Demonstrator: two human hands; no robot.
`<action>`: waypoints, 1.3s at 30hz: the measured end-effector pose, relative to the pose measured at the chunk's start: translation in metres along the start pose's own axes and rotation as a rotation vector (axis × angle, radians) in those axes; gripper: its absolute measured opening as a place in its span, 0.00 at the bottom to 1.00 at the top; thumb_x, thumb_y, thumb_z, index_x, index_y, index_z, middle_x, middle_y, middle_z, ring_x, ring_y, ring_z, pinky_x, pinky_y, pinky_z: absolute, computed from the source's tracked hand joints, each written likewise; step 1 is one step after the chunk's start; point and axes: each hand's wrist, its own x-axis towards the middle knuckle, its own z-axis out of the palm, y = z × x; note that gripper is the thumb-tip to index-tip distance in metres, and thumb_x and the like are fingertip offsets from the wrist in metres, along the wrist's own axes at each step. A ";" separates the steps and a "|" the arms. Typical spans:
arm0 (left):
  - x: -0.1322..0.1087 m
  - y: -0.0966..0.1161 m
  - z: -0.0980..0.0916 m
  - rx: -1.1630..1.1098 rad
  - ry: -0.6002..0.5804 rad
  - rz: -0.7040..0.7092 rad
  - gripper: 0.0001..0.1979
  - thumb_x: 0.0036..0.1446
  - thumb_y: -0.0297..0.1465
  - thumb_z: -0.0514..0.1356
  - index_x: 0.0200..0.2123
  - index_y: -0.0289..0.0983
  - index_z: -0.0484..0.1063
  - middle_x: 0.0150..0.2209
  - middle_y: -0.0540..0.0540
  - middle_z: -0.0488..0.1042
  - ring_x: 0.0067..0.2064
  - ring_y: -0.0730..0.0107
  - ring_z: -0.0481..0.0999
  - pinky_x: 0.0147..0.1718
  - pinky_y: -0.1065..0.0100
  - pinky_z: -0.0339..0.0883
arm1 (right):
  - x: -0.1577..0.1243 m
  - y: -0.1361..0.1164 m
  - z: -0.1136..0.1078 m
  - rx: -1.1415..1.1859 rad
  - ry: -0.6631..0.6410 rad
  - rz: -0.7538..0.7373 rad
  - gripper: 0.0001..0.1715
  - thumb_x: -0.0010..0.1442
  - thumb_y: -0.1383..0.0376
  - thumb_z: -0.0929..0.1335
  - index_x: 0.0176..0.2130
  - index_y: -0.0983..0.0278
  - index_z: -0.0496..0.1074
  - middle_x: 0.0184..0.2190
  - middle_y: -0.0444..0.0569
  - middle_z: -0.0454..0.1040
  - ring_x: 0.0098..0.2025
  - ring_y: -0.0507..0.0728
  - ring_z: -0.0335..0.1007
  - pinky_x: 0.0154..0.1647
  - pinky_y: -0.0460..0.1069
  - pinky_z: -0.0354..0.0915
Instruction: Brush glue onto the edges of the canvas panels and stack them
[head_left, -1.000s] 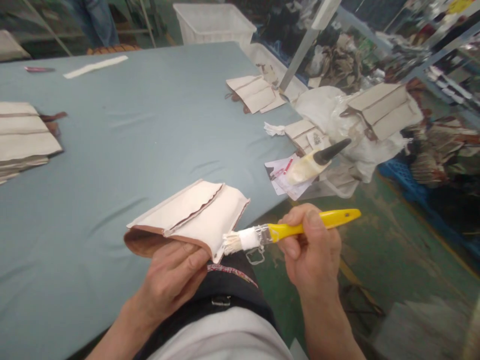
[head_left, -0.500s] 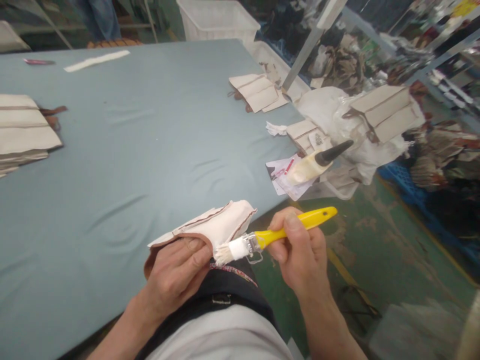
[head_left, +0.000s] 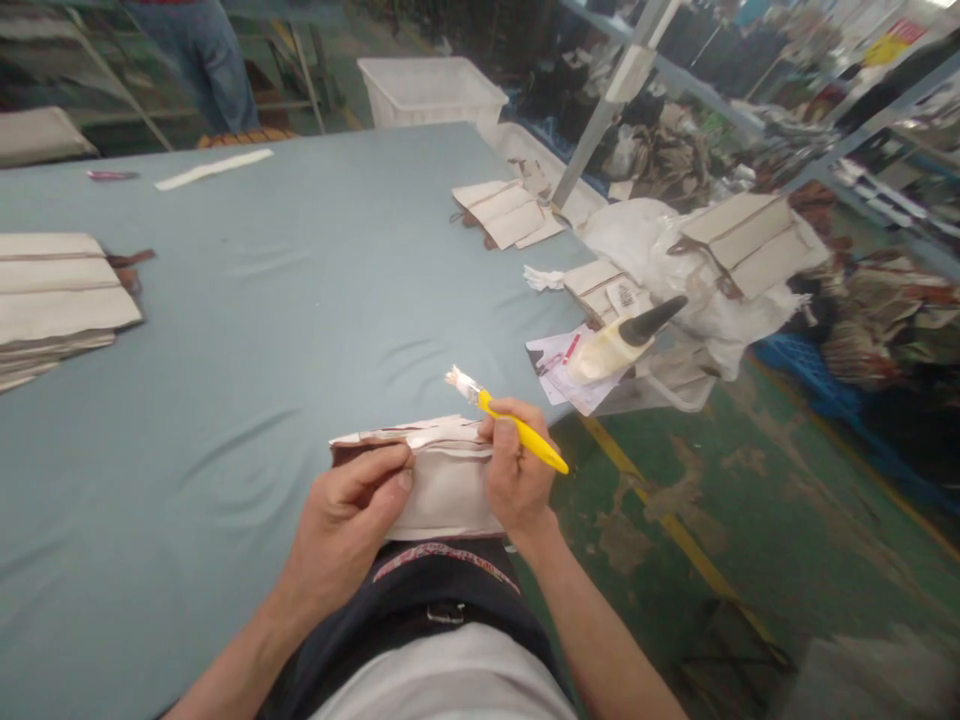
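A cream pouch-like piece with brown edging [head_left: 446, 495] lies at the table's front edge, close to my body. My left hand [head_left: 349, 520] pinches its upper edge, thumb against fingers. In my right hand [head_left: 521, 465] is a paintbrush with a yellow handle [head_left: 544, 450]. Its white-smeared bristles point up and left, off the piece and above the table. The fingers of that hand also touch the right end of the piece. What lies inside the fold is hidden.
A blue-grey covered table [head_left: 247, 320] spreads ahead. Stacked cream pieces [head_left: 52, 290] lie left, others [head_left: 506, 210] at the far right edge. A bottle with a black nozzle [head_left: 604, 350] lies on papers. Beyond are a white bin [head_left: 431, 90] and a person's legs [head_left: 199, 65].
The brush has swung away from the pouch-like piece, its bristles now pointing up left. My right hand has moved left to the piece's end. My left hand has come out to its upper edge.
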 end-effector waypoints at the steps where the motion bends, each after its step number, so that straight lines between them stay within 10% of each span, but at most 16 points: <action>1: 0.004 0.002 -0.003 -0.050 -0.026 -0.044 0.12 0.62 0.39 0.68 0.39 0.39 0.89 0.38 0.44 0.87 0.37 0.59 0.82 0.36 0.67 0.75 | 0.002 -0.001 0.006 0.010 0.007 0.009 0.15 0.77 0.57 0.63 0.46 0.61 0.75 0.28 0.43 0.77 0.26 0.53 0.75 0.31 0.49 0.71; 7: 0.010 -0.006 -0.031 -0.034 -0.069 -0.054 0.27 0.68 0.53 0.62 0.52 0.39 0.88 0.50 0.38 0.88 0.54 0.49 0.83 0.53 0.62 0.74 | 0.039 -0.019 0.003 0.099 0.101 0.131 0.18 0.78 0.53 0.62 0.41 0.60 0.73 0.23 0.37 0.67 0.24 0.51 0.65 0.27 0.47 0.63; 13: 0.000 -0.009 -0.029 0.096 -0.124 0.094 0.12 0.66 0.37 0.65 0.42 0.40 0.89 0.32 0.46 0.86 0.33 0.63 0.83 0.35 0.71 0.74 | 0.055 -0.014 -0.003 0.113 0.079 0.189 0.20 0.77 0.51 0.62 0.40 0.61 0.73 0.26 0.39 0.68 0.28 0.52 0.66 0.31 0.48 0.63; 23: -0.001 0.006 -0.021 0.142 -0.346 0.210 0.14 0.68 0.29 0.57 0.40 0.38 0.85 0.29 0.49 0.83 0.28 0.70 0.77 0.30 0.74 0.69 | 0.040 0.009 0.009 0.076 0.091 0.264 0.22 0.75 0.49 0.63 0.40 0.61 0.74 0.25 0.40 0.72 0.27 0.53 0.70 0.32 0.48 0.67; 39: -0.018 -0.009 -0.012 0.378 -0.105 0.679 0.15 0.63 0.15 0.56 0.41 0.42 0.71 0.31 0.51 0.78 0.32 0.71 0.79 0.37 0.72 0.72 | 0.008 -0.078 -0.045 0.393 0.048 0.532 0.21 0.73 0.55 0.69 0.29 0.61 0.72 0.12 0.34 0.60 0.11 0.46 0.51 0.12 0.41 0.49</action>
